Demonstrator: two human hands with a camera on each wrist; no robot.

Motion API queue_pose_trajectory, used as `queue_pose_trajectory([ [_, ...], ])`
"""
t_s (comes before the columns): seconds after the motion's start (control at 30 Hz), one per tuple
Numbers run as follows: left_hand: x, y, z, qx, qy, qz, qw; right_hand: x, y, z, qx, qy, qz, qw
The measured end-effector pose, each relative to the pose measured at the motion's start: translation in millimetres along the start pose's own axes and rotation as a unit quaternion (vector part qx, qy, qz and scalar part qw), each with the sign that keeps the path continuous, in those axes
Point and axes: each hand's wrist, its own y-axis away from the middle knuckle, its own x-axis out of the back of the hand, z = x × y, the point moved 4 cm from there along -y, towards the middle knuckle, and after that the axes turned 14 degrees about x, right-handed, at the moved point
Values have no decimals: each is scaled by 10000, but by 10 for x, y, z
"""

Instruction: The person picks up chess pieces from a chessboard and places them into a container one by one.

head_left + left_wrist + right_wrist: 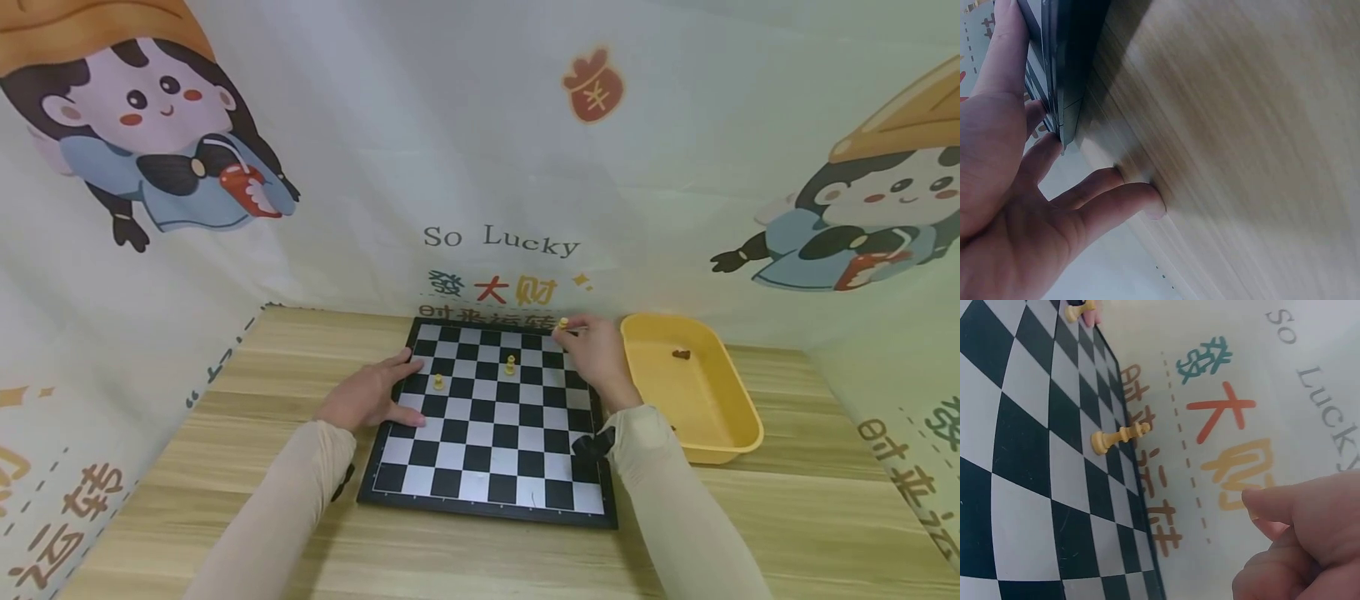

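A black-and-white chessboard (495,433) lies on the wooden table. My left hand (371,392) rests at its left edge, thumb and some fingers on the rim; in the left wrist view other fingers (1122,203) of it extend toward the tabletop. My right hand (597,354) is over the far right corner, pinching a small yellow chess piece (562,322) between thumb and finger. That piece is hidden in the right wrist view. A taller yellow chess piece (1116,437) stands upright on the board, and a shorter yellow chess piece (438,382) stands left of it, near my left hand.
To the right of the board sits a yellow plastic tray (738,392) with a small dark brown piece (681,354) inside. A printed cloth (480,150) hangs behind the table. Dark bands (592,444) are around both sleeves near the wrists.
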Motion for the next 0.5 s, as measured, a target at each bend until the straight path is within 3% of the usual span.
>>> queue_pose_trajectory([
  [0.5,0,-7,3,-8,29,10,10000,227,176,-63,-339,-123,6,9993],
])
